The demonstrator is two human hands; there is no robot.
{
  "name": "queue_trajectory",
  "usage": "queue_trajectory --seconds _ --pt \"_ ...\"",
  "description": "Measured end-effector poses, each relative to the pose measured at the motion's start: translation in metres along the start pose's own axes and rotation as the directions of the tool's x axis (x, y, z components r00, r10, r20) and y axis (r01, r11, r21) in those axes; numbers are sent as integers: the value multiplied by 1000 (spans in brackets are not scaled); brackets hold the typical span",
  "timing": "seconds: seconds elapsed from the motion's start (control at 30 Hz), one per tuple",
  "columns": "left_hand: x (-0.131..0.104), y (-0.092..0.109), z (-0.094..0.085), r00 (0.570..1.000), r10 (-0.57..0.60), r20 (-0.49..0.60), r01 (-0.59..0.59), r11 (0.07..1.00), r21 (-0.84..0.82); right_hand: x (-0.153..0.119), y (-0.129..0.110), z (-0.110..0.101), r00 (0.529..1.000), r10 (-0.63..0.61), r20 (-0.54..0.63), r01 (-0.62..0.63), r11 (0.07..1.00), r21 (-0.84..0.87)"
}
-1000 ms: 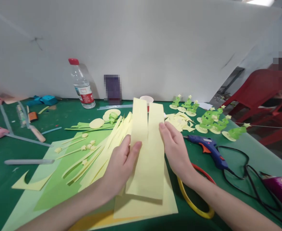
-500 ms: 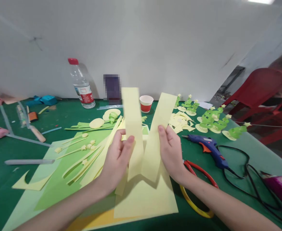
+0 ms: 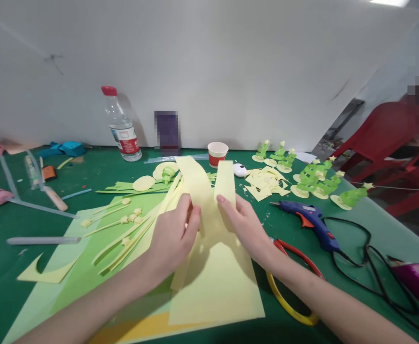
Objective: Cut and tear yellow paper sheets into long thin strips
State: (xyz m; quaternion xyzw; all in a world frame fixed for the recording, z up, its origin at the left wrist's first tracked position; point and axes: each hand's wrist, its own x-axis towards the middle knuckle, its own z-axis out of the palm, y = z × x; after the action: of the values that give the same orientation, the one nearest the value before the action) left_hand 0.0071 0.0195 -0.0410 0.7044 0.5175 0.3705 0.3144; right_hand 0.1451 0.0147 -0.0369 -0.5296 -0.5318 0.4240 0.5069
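My left hand (image 3: 175, 234) pinches a pale yellow paper strip (image 3: 194, 179) that curves over towards its top. Between the thumb and fingers of my right hand (image 3: 247, 227) is a second, more upright strip (image 3: 225, 179). Both hands hover above a large pale yellow sheet (image 3: 218, 291), and their shadows fall on it. Thin yellow strips with small stars (image 3: 124, 220) lie on green paper (image 3: 84, 272) left of my left hand. Red and yellow handles of a tool (image 3: 284, 298) lie beside my right forearm.
A blue glue gun (image 3: 313, 220) and its black cable lie at right, near small green paper trees (image 3: 308, 179) and yellow scraps (image 3: 265, 181). Against the wall are a water bottle (image 3: 123, 129) and a paper cup (image 3: 217, 154). A grey glue stick (image 3: 45, 241) is at left.
The two strips have come lower and closer together, and the left one now bends. My right hand has moved left. A white oval object beside the cup has come into view.
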Motion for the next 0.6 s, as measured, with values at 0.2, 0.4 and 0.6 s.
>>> queue_trajectory --seconds 0.2,0.4,0.6 --pt "-5 9 2 1000 -19 -4 19 999 -45 -10 4 8 997 29 -73 -30 1000 -2" --pt "-5 14 4 999 -36 -16 33 984 -176 -13 3 8 993 -21 -117 18 999 -27" --pt "-9 12 7 996 -77 -48 65 976 -208 -16 6 12 984 -74 -162 68 997 -44"
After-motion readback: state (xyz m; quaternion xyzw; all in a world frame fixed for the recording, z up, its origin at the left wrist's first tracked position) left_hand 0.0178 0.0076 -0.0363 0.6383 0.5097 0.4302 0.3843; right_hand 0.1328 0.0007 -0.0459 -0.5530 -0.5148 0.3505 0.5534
